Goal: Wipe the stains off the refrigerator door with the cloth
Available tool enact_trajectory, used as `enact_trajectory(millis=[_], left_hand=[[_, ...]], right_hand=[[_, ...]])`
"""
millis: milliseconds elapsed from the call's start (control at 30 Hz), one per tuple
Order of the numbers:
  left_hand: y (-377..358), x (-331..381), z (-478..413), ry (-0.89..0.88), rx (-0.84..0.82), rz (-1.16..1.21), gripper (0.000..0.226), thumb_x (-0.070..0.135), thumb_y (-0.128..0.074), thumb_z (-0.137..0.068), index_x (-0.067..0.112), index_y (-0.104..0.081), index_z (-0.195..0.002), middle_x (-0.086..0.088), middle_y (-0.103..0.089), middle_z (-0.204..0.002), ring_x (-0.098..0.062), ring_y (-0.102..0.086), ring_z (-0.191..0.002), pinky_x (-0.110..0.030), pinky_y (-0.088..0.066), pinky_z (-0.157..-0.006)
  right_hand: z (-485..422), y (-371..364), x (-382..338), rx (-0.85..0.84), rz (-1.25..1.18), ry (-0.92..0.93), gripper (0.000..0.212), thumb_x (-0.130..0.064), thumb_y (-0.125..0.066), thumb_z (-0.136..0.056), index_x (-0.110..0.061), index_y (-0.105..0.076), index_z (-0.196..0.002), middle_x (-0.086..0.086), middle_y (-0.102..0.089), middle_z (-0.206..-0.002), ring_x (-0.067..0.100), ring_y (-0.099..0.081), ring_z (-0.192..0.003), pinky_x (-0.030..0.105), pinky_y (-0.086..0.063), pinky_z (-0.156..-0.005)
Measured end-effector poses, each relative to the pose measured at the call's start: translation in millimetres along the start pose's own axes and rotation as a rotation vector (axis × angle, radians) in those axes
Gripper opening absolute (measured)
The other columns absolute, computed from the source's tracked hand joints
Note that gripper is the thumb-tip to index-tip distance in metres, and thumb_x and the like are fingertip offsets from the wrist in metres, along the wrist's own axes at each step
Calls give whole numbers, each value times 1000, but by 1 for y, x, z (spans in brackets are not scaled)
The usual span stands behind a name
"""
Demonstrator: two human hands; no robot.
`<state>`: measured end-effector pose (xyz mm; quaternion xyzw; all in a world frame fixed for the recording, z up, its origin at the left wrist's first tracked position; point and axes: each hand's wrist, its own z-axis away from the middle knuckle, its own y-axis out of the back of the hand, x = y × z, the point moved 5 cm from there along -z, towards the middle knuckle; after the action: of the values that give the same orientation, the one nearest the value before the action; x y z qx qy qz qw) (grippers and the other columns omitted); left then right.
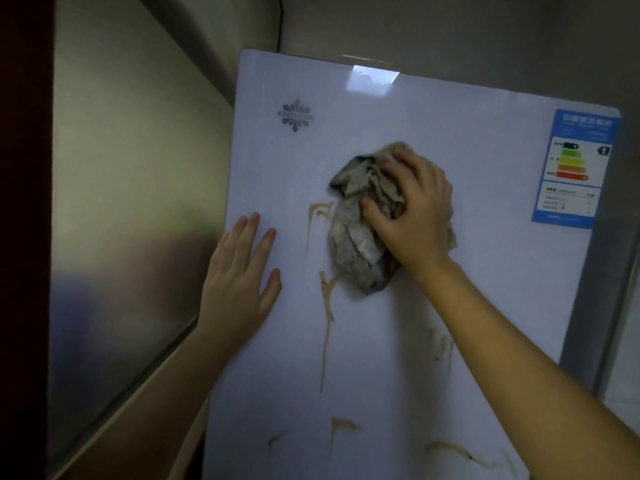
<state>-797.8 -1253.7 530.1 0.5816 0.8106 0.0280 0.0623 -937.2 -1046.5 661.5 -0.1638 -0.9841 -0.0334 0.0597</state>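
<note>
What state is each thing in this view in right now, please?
refrigerator door: smeared, not yet clean
stains: brown drips beside and below the cloth
cloth: crumpled, pressed against the door
right hand: grips the cloth
left hand: flat on the door, fingers straight

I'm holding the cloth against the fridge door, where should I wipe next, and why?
Probably slide the cloth a little left and down. The right hand grips it on the refrigerator door, and the nearest brown streak sits just off its left edge, with a long drip below; the left hand lies flat, steadying the door.
</note>
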Motion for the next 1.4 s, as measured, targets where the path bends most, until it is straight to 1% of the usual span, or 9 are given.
enact_trajectory(millis=[367,467,600,700,933,1000,1200,1267,1400], left_hand=[[0,-2,2,-7,-1,0,57,33,-49,-101,10,-43,-152,-16,-32,-164,-31,-27,-154,-48,-27,-125],[0,-2,2,-6,0,1,57,32,-50,-101,10,-42,-153,-16,-31,-164,-32,-27,-154,-48,-27,-125],[-1,-1,2,4,-2,-4,57,32,-49,-101,10,-42,-153,-16,-30,-165,-31,-26,-155,-47,-24,-126],[-1,-1,3,7,3,-4,57,32,-49,-101,10,-42,-153,-15,-30,-165,-30,-25,-155,-47,-24,-127],[1,-1,3,-2,-11,-5,57,33,-50,-101,11,-41,-153,-15,-29,-165,-31,-25,-155,-48,-26,-125],[2,0,3,-2,-5,-13,57,32,-51,-100,11,-42,-153,-15,-30,-165,-31,-26,-154,-48,-27,-125],[2,0,4,5,-3,1,59,30,-52,-100,10,-41,-153,-15,-29,-165,-32,-25,-155,-48,-26,-126],[2,0,4,-2,-7,-2,58,31,-51,-100,10,-40,-154,-15,-29,-165,-31,-25,-155,-48,-25,-126],[2,-1,3,-1,-17,8,58,33,-50,-101,11,-40,-154,-15,-29,-166,-31,-25,-155,-47,-24,-126]], right_hand=[[25,-19,-20,-205,34,339,51,-39,-78,-83,-16,-69,-128,8,-59,-145,31,-53,-136,41,-36,-109],[31,-10,-7,-127,38,254,51,-38,-80,-83,-15,-69,-128,9,-60,-144,32,-54,-135,47,-41,-108],[19,-6,-7,29,-12,1,50,-36,-79,-82,-18,-68,-127,6,-58,-144,27,-51,-134,43,-38,-109],[16,-15,-21,38,-44,-84,51,-38,-79,-82,-21,-66,-129,3,-55,-146,25,-48,-136,40,-35,-112],[63,-28,-28,-210,12,410,49,-39,-78,-84,-12,-72,-125,13,-62,-142,36,-56,-132,47,-42,-106],[65,-20,-16,-170,22,357,49,-39,-78,-84,-12,-72,-125,13,-62,-142,35,-56,-132,47,-44,-105],[44,-7,-14,73,-29,-134,51,-34,-79,-82,-19,-66,-129,5,-55,-147,26,-49,-135,39,-35,-111],[44,-16,-25,76,-47,-190,52,-34,-79,-82,-19,-66,-130,5,-54,-148,26,-48,-137,40,-34,-113],[63,-31,-38,-114,1,163,51,-38,-78,-84,-16,-69,-130,10,-58,-146,33,-53,-135,49,-42,-109]])
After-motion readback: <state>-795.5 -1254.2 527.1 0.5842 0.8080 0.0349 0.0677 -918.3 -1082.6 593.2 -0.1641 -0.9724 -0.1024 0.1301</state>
